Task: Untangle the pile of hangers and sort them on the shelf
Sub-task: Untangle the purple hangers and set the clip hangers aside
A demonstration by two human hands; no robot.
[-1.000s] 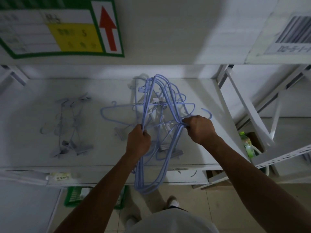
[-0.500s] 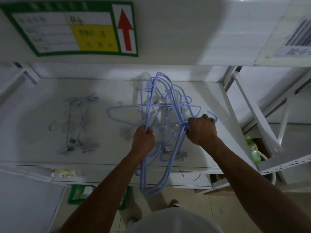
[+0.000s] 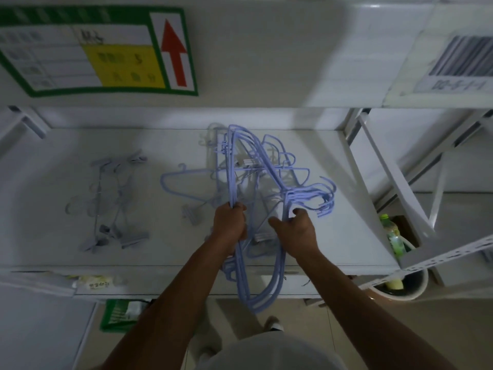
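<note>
Hangers (image 3: pixel 231 169) in the blue bundle run lengthwise from frame centre down past the front edge of the shelf (image 3: pixel 346 222); your left hand (image 3: pixel 230 222) clenches one side, your right hand (image 3: pixel 298 233) grips beside the hooks (image 3: pixel 326 198) pointing right.

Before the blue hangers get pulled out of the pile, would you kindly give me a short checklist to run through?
1. Left hand grips one side of the blue hanger bundle: ok.
2. Right hand holds the other side, just below the hooks: ok.
3. Hooks gathered together and pointing the same way: ok.
4. Bundle free of the tangled pile beneath it: cannot tell, because the wires overlap.
5. Grey clip hangers lie apart from the pile, further left on the shelf: ok.
</note>
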